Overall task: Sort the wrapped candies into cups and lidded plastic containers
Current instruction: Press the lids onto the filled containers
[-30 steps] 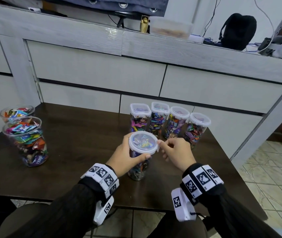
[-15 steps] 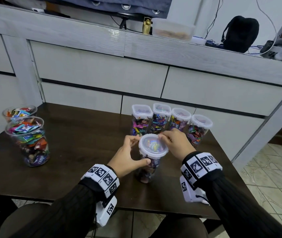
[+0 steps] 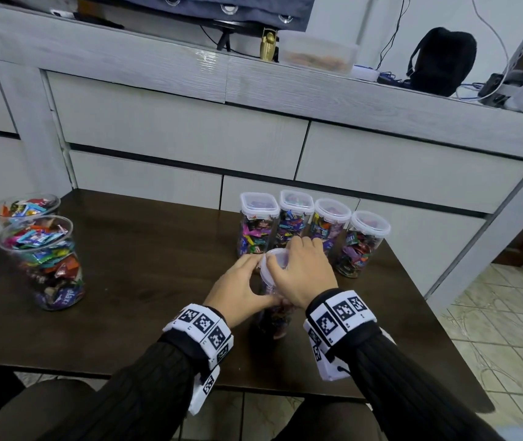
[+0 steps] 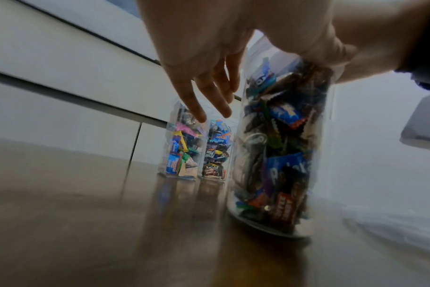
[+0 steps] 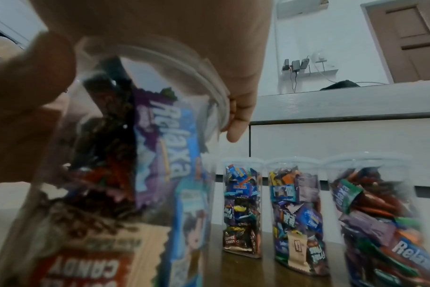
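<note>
A clear round container packed with wrapped candies stands on the dark table, in front of a row of filled, lidded containers. My right hand covers its white lid from above. In the right wrist view the thumb and fingers clamp the lid's rim. My left hand lies against the container's left side. In the left wrist view its fingers point straight down beside the container, not wrapped round it.
Two open cups heaped with candies stand at the table's left, one in front of the other. A white drawer unit rises right behind the table. The table's right edge drops to a tiled floor.
The container has gone from near me toward the row of lidded containers. My right hand shifted from the lid's side to on top of it. My left fingers have straightened.
</note>
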{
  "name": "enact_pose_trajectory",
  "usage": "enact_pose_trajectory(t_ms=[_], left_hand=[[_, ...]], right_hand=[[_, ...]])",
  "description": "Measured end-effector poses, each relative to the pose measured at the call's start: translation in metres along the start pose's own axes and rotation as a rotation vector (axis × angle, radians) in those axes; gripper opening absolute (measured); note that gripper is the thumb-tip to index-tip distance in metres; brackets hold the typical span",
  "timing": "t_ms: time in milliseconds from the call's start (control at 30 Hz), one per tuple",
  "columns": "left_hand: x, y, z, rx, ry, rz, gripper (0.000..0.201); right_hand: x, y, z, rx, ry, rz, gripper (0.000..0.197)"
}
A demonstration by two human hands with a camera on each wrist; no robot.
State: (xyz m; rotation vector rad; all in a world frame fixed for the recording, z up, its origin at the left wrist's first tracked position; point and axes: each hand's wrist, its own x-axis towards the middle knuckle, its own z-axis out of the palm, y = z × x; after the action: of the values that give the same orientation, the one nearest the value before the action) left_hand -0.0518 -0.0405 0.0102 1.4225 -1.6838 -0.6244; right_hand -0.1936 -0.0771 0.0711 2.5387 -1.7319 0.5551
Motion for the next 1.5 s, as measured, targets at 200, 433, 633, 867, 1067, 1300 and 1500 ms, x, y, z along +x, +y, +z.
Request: enact_pose_trajectory(t_ms=[200, 433, 633, 867, 1067, 1300, 1500], left_hand=[[-0.004, 0.008, -0.004, 0.067, -0.030, 0.014, 0.081], [-0.001, 0.008, 0.008, -0.216, -0.122, -0.158, 0.104], [0.006, 0.010, 0.022, -0.128, -0.027, -0.082, 0.081], [-0.002, -0.021, 0.020, 0.331, -0.303, -0.193, 0.073], [-0.001, -0.041, 0.007, 0.675, -0.439, -0.332, 0.070], [0.000, -0.046, 0.006, 0.704, -0.483, -0.363, 0.074], [-0.005, -0.040, -0.003, 0.671, -0.398, -0.308, 0.060]], right_hand=[[0.001, -0.001, -0.002, 0.028, 0.007, 0.011, 0.049], [-0.013, -0.003, -0.011, -0.079, 0.009, -0.026, 0.053], [-0.027, -0.010, -0.015, -0.199, -0.098, 0.004, 0.065], [-0.001, 0.034, -0.022, -0.214, -0.151, 0.077, 0.058], [0.038, 0.077, -0.017, -0.292, -0.125, 0.128, 0.056], [0.056, 0.094, -0.001, -0.314, -0.036, 0.127, 0.057], [0.047, 0.097, 0.006, -0.225, 0.006, 0.134, 0.070]])
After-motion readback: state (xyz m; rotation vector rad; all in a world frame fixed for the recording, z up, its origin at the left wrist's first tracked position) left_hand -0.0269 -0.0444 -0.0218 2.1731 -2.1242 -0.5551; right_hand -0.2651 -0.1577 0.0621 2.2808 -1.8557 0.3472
